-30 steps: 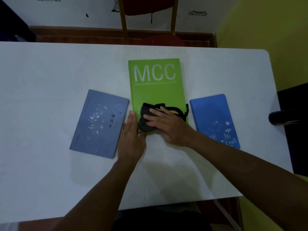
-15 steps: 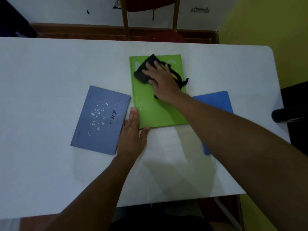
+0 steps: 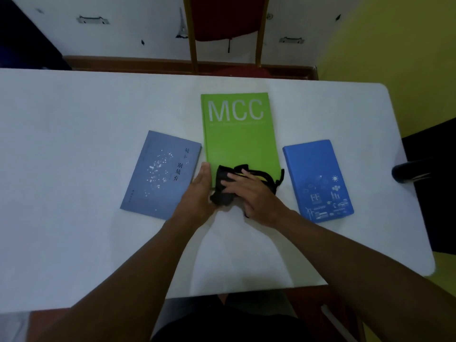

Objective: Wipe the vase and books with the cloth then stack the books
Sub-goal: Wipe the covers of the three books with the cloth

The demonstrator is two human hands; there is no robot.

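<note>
**A:** Where are your hands sitting right now?

**B:** Your right hand (image 3: pixel 254 195) is lying palm down, fingers spread and nearly flat, pressing the dark cloth (image 3: pixel 223 187) against the near end of the green book (image 3: pixel 238 141) at the centre of the frame. It is not gripping the cloth so much as pinning it under the palm and fingers. Your left hand (image 3: pixel 197 191) is resting open, fingers straight and together, its edge touching the lower left corner of the green book; it is holding nothing.

**A:** And the cloth itself?

**B:** It is bunching up under your right hand, spilling off the book's near edge onto the white surface (image 3: pixel 74 193). A bit of yellow is showing inside it, and a dark loop is sticking out toward the right.

**A:** How are the books lying?

**B:** All three are lying flat and apart on the surface, unstacked. The green one, lettered "MCC", is sitting in the middle. The grey-blue book (image 3: pixel 160 174) is lying to its left, tilted a little, its upper right corner just beside the green cover. The bright blue book (image 3: pixel 317 178) is lying to the right, with a gap of bare surface between it and the green one.

**A:** Are you seeing the vase?

**B:** You are not getting it in this view. A chair (image 3: pixel 227 18) with a red back is standing beyond the far edge of the surface, at the top centre.
</note>
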